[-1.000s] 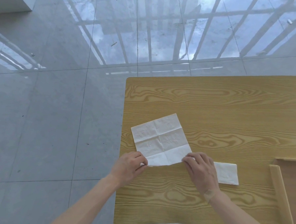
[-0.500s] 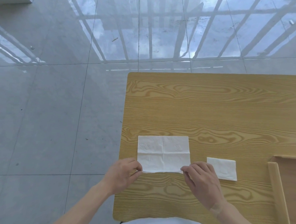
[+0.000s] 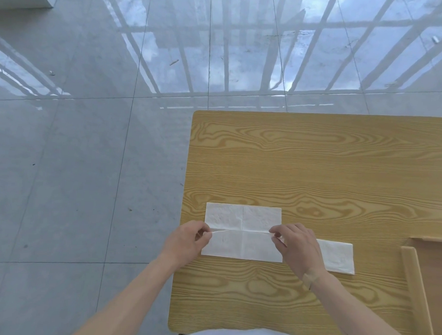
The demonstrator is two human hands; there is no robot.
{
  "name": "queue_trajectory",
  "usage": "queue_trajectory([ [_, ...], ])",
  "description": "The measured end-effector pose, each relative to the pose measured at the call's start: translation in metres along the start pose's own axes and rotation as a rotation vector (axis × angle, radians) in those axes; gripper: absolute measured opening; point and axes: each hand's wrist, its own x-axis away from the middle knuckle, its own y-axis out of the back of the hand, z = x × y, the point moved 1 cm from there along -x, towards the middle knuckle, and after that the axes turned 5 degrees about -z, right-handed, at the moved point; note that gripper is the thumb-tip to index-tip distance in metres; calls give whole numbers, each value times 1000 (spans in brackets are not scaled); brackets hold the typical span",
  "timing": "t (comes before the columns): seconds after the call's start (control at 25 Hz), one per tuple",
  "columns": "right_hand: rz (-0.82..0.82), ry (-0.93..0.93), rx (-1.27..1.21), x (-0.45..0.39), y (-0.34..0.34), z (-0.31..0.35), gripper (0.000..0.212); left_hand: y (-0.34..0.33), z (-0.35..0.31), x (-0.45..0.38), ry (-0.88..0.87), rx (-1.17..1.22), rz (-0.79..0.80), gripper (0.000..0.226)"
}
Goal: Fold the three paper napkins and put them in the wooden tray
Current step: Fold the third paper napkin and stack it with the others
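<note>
Our left hand (image 3: 185, 241) and right hand (image 3: 296, 244) pinched the near edge of the open napkin (image 3: 242, 219) lifted toward 12 o'clock, folded napkin (image 3: 337, 256) touching our right hand at 3 o'clock, tray (image 3: 414, 277) at the table's (image 3: 317, 159) right edge, bare tabletop toward 12 o'clock.

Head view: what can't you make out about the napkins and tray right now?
- Wooden tray: cut off by the right edge, contents unseen.
- Folded napkin: left end hidden behind the right hand.
- Third napkin: not in view.
- Open napkin: lifted corners hidden by both hands' fingers.
</note>
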Motion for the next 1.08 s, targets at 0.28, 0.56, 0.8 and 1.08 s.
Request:
queue_trajectory([
  [0.28,-62,-40,60,1,-7,-3,19,-6,3,4,9,-139,-219,11],
  [0.56,-131,116,174,21,-20,8,40,-30,-8,13,-436,-431,-358,30],
  [0.8,-112,216,244,10,-20,23,42,-47,-39,-1,-525,-476,-238,38],
  [1.08,-76,165,186,2,-23,27,32,-50,-50,-12,-446,-441,-214,24],
])
